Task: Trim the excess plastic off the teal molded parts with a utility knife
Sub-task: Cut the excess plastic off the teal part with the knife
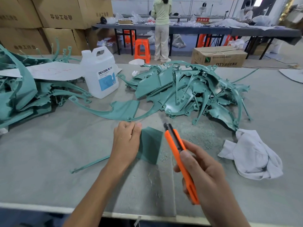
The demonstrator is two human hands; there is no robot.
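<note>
The teal part [150, 145] being worked is held low over the bench [49, 161], near its front edge, and a thin arm of the part is trailed down to the left onto the surface. The grip of the left hand [127, 141] is clamped on the part's left edge, with the fingers curled and the thumb on top. The grip of the right hand [205, 174] is closed round the orange utility knife [178, 158], whose tip is pointed away from the body and carried just to the right of the part, not touching it. The blade is too blurred for its length to be judged. The chief danger is judged to lie with the left thumb and knuckles, which are set close to the line that a cut along the top edge would follow: a slip off hard plastic could carry the blade into them. As the part is gripped by one edge only, it could be twisted under the knife and gouged rather than trimmed. Shavings [196, 133] are scattered on the bench just beyond, and a part pressed down on them could be made to slide. The heap of teal parts [188, 92] and the white cloth [250, 154] are kept well apart from the knife.
</note>
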